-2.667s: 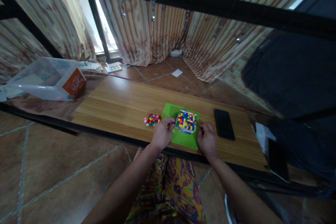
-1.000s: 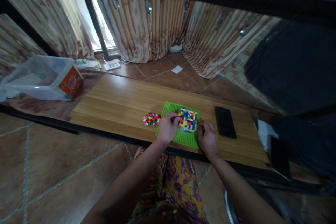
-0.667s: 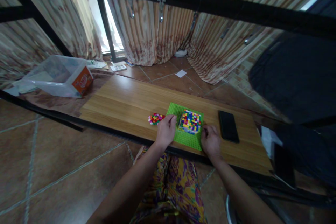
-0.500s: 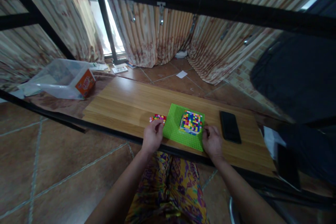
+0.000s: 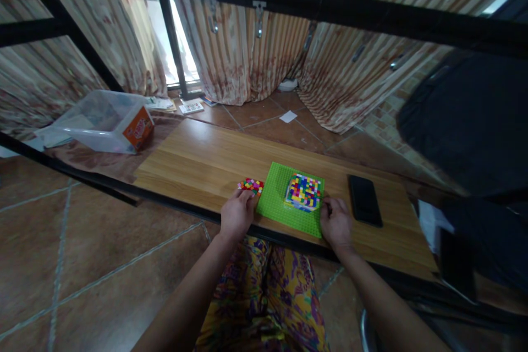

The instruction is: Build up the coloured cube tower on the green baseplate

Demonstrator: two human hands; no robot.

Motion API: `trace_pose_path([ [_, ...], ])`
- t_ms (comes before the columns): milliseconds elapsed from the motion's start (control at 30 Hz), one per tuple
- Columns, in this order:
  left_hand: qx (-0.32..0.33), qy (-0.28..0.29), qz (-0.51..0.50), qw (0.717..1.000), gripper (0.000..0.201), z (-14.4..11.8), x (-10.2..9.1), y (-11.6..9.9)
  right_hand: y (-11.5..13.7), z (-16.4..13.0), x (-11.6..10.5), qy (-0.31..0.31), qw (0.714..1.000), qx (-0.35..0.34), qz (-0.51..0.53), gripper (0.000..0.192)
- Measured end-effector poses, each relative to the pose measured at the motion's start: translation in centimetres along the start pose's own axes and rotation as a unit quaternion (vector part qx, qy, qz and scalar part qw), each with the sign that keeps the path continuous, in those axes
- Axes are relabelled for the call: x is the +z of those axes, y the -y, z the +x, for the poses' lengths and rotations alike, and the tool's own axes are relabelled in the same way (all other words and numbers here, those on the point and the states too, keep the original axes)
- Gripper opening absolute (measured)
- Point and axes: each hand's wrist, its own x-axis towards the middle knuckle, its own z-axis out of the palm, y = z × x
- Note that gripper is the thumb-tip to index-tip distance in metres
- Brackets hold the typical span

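A green baseplate lies near the front edge of a wooden tabletop. On it stands a square block of many-coloured small bricks. A small heap of loose coloured bricks lies just left of the plate. My left hand rests at the near side of that heap, fingers curled at its edge; whether it holds a brick is hidden. My right hand sits at the plate's right front corner, fingertips touching its edge.
A black phone lies flat to the right of the plate. A clear plastic tub with an orange label sits at far left beyond the tabletop. Black bars cross overhead. Dark fabric hangs on the right.
My left hand has left the brick block and moved left to the loose heap. My right hand stayed by the plate's right edge. The view shifted slightly.
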Motion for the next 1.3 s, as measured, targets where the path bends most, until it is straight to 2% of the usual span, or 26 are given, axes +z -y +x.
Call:
trace_pose_path([
  [200, -0.010, 0.021, 0.064, 0.998, 0.018, 0.4, 0.1, -0.3, 0.0, 0.0, 0.0, -0.002, 1.000, -0.006, -0.001, 0.021],
  [567, -0.021, 0.033, 0.087, 0.995, 0.021, 1.0, 0.2, -0.7, 0.3, 0.1, -0.1, -0.002, 1.000, 0.000, 0.005, 0.021],
  [800, 0.004, 0.015, -0.007, 1.000, 0.018, 0.7, 0.0, -1.4, 0.5, 0.1, -0.1, 0.001, 1.000, 0.010, 0.000, 0.020],
  [1067, 0.066, 0.052, -0.149, 0.985, 0.014, 1.3, 0.9, -5.0, 0.5, 0.1, -0.1, -0.004, 1.000, 0.005, 0.006, 0.021],
  [1300, 0.091, 0.057, -0.139, 0.984, 0.021, 2.5, 1.6, -7.0, 0.5, 0.1, -0.1, -0.007, 1.000, 0.003, 0.000, 0.020],
])
